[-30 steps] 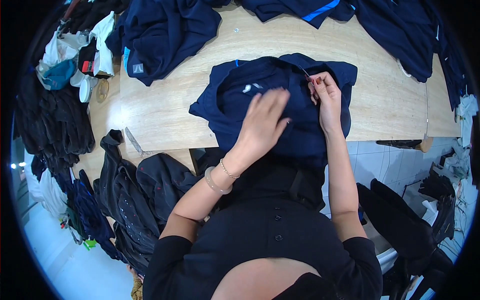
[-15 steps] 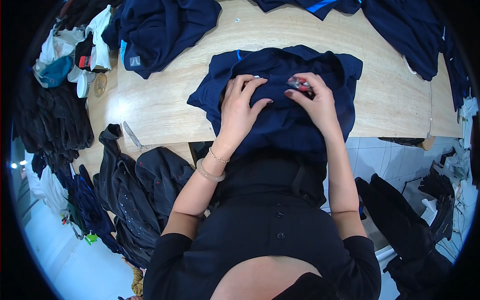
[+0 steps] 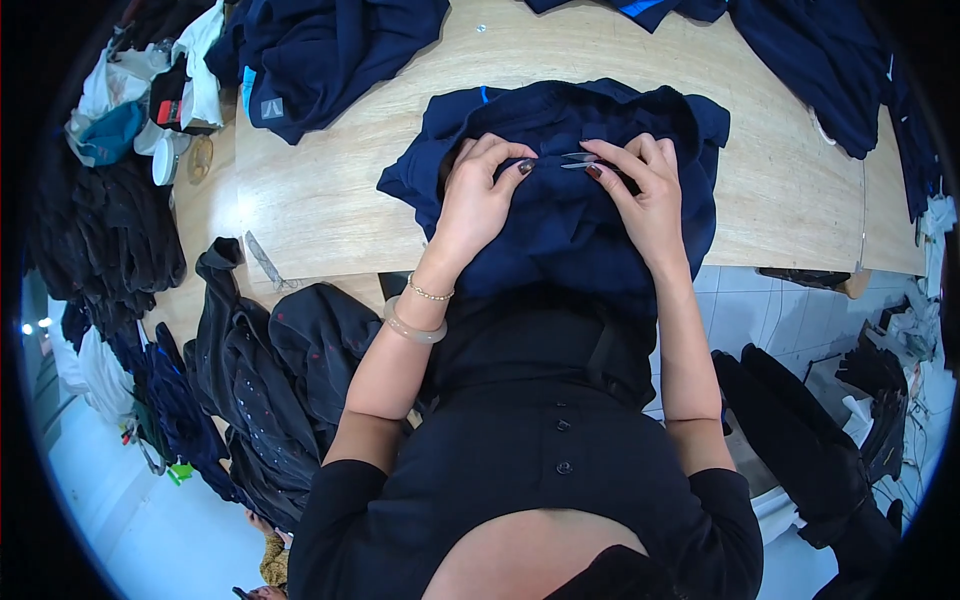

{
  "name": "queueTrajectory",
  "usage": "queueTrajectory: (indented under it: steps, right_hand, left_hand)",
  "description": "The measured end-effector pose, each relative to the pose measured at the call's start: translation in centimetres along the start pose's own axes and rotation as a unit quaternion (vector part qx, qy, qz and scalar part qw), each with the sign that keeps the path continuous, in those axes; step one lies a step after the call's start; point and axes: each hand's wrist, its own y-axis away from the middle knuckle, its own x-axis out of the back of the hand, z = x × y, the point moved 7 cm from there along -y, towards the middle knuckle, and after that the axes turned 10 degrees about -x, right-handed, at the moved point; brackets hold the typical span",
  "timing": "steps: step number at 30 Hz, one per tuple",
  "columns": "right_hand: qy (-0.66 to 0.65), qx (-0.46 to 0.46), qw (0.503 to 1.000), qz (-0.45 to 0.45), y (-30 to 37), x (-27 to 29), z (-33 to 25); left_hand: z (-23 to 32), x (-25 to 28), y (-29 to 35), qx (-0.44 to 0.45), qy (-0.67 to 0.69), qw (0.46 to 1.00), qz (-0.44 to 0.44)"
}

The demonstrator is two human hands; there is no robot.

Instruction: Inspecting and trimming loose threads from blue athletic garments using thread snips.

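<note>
A navy garment (image 3: 566,232) lies bunched on the table's near edge, its opening spread toward the far side. My left hand (image 3: 478,188) is closed on the cloth at the left of this opening, thumb and forefinger pinching the fabric. In my right hand (image 3: 648,190) is a pair of thread snips (image 3: 578,162). Their two metal blades point left, slightly apart, close to the left fingertips. The fingers hide the handle of the snips. Whether a thread lies between the blades is too small to tell.
More navy garments lie at the far left (image 3: 340,60) and far right (image 3: 815,70) of the wooden table (image 3: 330,225). Dark clothes (image 3: 255,390) hang by the left edge. A round container (image 3: 167,160) stands at the left. Another person's hand (image 3: 265,592) shows bottom left.
My right hand has turned the snips so their blades now point left. The left thumb and forefinger have closed into a pinch on the cloth.
</note>
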Motion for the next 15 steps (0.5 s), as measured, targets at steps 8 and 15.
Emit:
queueTrajectory:
  steps: [8, 15]
  right_hand:
    - [-0.011, 0.021, 1.0, 0.009, 0.1, -0.6, -0.8]
    - [-0.023, 0.035, 0.999, -0.004, -0.1, -0.9, -1.2]
  left_hand:
    - [-0.6, 0.1, -0.1, 0.016, 0.039, 0.999, -0.02]
    - [-1.0, 0.2, -0.1, 0.034, 0.099, 0.994, -0.037]
